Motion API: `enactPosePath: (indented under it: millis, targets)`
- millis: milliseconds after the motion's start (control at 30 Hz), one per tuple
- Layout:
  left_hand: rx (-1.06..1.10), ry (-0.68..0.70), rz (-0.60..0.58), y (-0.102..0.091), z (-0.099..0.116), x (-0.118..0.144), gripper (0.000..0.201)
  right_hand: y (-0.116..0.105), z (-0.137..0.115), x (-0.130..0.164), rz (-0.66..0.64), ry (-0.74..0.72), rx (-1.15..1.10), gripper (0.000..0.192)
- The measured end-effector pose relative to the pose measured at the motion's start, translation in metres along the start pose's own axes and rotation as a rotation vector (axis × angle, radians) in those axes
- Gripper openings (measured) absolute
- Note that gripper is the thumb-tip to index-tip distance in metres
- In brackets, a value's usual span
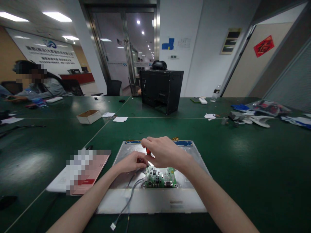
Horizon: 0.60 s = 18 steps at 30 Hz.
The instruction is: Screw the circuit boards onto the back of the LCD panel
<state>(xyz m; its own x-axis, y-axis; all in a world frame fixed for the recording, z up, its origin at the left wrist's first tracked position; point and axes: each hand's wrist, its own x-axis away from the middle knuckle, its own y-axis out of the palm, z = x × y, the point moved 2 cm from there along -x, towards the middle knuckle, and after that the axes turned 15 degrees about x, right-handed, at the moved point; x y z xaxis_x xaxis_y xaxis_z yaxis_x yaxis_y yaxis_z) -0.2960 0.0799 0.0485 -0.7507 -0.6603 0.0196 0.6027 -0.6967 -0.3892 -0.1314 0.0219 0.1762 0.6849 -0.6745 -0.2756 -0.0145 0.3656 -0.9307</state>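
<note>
A display panel with a bare metal back point(191, 200) lies flat on the table before me. On it sits a green circuit board point(160, 177), and a narrow blue board strip point(186, 143) runs along its far edge. My right hand point(165, 152) is closed around the red handle of a screwdriver point(148, 150), held roughly upright over the board's far left corner. Close beside it, my left hand point(132, 161) has its fingers curled together at that corner; what they pinch is hidden. Grey cables point(132, 192) trail from the board's left side to a white plug point(113, 226).
Left of the panel lie a white item point(59, 181) and a pink booklet point(91, 171). Farther off stand a small open box point(89, 116) and a black casing point(161, 90). Loose parts point(250, 119) and a plastic bag point(269, 107) lie at right. Another person point(39, 81) sits at far left.
</note>
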Motion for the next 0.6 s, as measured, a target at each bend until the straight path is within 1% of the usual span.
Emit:
enactPosePath:
  millis: [167,433,600]
  targets:
    - [0.024,-0.002,-0.014,0.000,-0.005,0.000,0.008,0.001,0.001,0.000,-0.028,-0.023,-0.027,0.021]
    - [-0.040,-0.023,-0.012,0.000,0.005,0.000,0.008,0.003,0.001,-0.003,-0.071,0.051,0.015,0.017]
    - [0.024,-0.002,-0.014,0.000,-0.004,-0.001,0.007,0.002,0.003,0.000,-0.009,0.013,-0.047,0.018]
